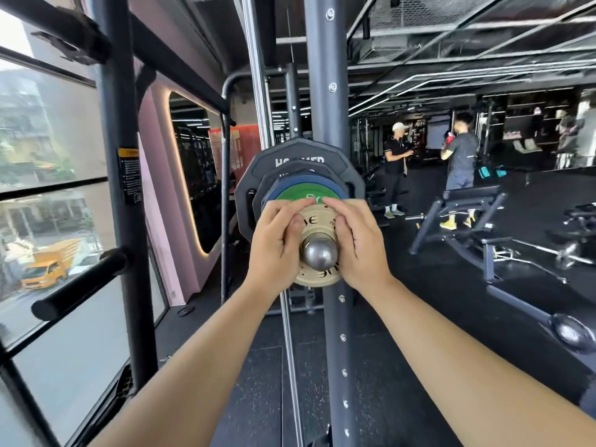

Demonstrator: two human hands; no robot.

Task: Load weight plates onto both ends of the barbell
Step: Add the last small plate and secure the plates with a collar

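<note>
I look straight down the barbell's end, its shiny steel sleeve tip (320,255) pointing at me. A small gold plate (317,278) sits outermost on the sleeve. Behind it are stacked a green plate (298,194), a blue plate (306,181) and two larger black plates (292,150). My left hand (276,245) holds the gold plate's left side, thumb on its face. My right hand (358,245) holds its right side, fingers curled over the top rim.
A dark rack upright (325,91) rises just behind the plates, with another post (121,188) and a black storage peg (80,285) at left beside the window. An adjustable bench (464,217) stands to the right. Two people (429,169) stand farther back.
</note>
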